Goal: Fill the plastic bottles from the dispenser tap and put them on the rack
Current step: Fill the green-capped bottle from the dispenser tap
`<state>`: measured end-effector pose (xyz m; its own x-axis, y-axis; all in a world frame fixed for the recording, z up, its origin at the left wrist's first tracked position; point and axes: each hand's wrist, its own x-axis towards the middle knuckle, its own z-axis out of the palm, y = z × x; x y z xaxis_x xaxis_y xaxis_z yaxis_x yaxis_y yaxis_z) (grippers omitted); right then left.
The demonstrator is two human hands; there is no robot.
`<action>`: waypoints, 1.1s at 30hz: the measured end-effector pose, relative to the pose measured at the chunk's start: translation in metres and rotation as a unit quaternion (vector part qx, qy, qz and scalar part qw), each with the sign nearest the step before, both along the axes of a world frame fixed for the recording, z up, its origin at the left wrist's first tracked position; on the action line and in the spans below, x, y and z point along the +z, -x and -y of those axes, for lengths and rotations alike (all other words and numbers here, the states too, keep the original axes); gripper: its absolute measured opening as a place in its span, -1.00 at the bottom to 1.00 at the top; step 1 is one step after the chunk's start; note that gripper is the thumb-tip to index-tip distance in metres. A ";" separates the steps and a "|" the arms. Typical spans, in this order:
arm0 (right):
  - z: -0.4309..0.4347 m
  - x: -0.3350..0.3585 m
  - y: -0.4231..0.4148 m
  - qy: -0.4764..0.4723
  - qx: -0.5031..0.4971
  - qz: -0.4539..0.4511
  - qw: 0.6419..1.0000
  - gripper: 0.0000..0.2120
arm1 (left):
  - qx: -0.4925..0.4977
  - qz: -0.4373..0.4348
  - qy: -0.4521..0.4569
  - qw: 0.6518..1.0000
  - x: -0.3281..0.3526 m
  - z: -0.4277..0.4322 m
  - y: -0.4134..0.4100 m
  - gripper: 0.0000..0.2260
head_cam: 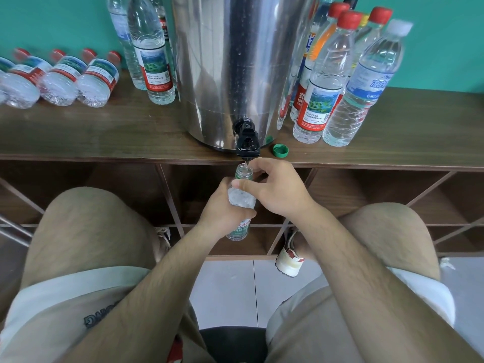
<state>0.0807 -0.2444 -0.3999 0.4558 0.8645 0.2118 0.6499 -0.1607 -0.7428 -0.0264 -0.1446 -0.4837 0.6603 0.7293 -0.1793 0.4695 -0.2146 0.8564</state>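
A clear plastic bottle (242, 197) with a green-and-white label stands upright under the black tap (247, 142) of a steel dispenser (235, 61). Its open mouth sits right below the spout, and water runs into it. My left hand (222, 210) wraps the bottle's middle from the left. My right hand (277, 189) holds the bottle's neck and shoulder from the right. The bottle's green cap (280, 150) lies on the wooden shelf top (117, 132) just right of the tap.
Several capped bottles (337, 82) stand right of the dispenser, two more bottles (150, 56) stand left of it, and several bottles (60, 79) lie on their sides at far left. Below the shelf top is a rack of diagonal wooden compartments (366, 195). My knees flank the hands.
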 end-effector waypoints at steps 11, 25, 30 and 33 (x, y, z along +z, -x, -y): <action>0.001 -0.003 0.001 -0.007 -0.006 -0.006 1.000 -0.79 | -0.002 -0.003 -0.018 1.000 -0.005 -0.004 -0.001 -0.25; 0.000 -0.013 -0.003 0.008 -0.004 -0.019 1.000 -0.75 | -0.008 -0.001 -0.030 1.000 -0.014 -0.003 -0.001 -0.26; -0.002 -0.013 -0.004 0.004 -0.002 -0.015 1.000 -0.79 | -0.003 0.008 -0.027 1.000 -0.014 -0.005 -0.002 -0.26; -0.002 -0.012 -0.004 -0.004 0.002 -0.024 1.000 -0.81 | -0.002 0.015 -0.024 1.000 -0.014 -0.005 -0.001 -0.28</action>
<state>0.0845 -0.2428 -0.4117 0.4614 0.8652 0.1962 0.6147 -0.1523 -0.7739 -0.0250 -0.1396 -0.4972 0.6675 0.7341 -0.1246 0.4430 -0.2570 0.8589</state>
